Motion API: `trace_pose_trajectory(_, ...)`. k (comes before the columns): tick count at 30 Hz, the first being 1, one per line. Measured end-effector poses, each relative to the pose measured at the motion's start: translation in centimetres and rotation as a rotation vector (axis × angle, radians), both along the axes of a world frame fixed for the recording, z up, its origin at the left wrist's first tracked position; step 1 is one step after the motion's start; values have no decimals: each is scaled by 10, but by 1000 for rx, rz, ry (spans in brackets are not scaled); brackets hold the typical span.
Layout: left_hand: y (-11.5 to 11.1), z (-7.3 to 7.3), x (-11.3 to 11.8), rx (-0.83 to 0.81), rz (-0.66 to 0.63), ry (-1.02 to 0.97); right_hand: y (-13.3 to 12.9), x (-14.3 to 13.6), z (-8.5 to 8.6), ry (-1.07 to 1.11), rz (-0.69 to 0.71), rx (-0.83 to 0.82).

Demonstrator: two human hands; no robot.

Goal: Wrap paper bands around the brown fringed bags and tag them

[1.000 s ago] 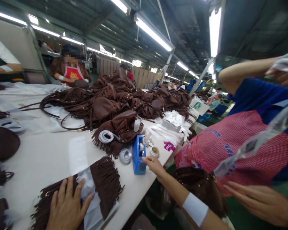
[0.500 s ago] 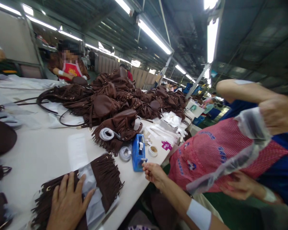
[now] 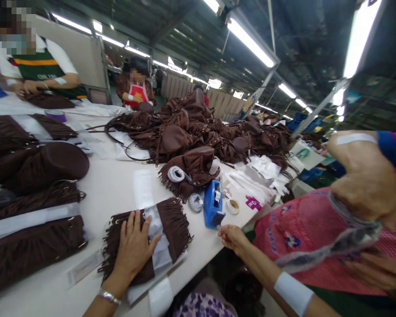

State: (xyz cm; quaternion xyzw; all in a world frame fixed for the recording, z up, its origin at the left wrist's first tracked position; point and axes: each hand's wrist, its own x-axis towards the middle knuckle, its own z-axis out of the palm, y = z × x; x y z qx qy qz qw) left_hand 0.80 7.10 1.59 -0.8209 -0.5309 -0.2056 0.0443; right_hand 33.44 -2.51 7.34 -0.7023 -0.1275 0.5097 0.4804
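My left hand [image 3: 135, 242] lies with its fingers spread on a folded dark brown fringed bag [image 3: 174, 226] at the table's front edge. A band of white wrapping paper [image 3: 161, 253] crosses that bag beside my thumb. My right hand [image 3: 232, 237] is pinched at the near end of a blue tape dispenser [image 3: 214, 207]. A small pale end of tape shows at its fingertips, and most of it is too fine to make out. A loose tape roll [image 3: 232, 206] sits just right of the dispenser.
A heap of brown bags [image 3: 191, 127] fills the table's back. Wrapped bags [image 3: 29, 251] lie at left. Close on my right, a co-worker in a red apron [image 3: 303, 220] handles a clear plastic strip [image 3: 333, 251]. Two more people work across the table.
The view has swung left, bringing in more wrapped bags and another worker. My right hand has drawn slightly away from the dispenser towards me; my left hand stays on the bag.
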Motion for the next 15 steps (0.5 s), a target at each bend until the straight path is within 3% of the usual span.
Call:
trace_pose_trajectory(4, -2, 1, -2, -21, -21, -32, -8, -52, 10, -78, 120, 11)
trace_pose_trajectory(9, -3, 3, -3, -36, -7, -73, 11, -121, 35, -151, 541, 130)
trace_pose_trajectory(15, -4, 2, -4, -43, -23, -108, 31, -163, 34, -208, 720, 2)
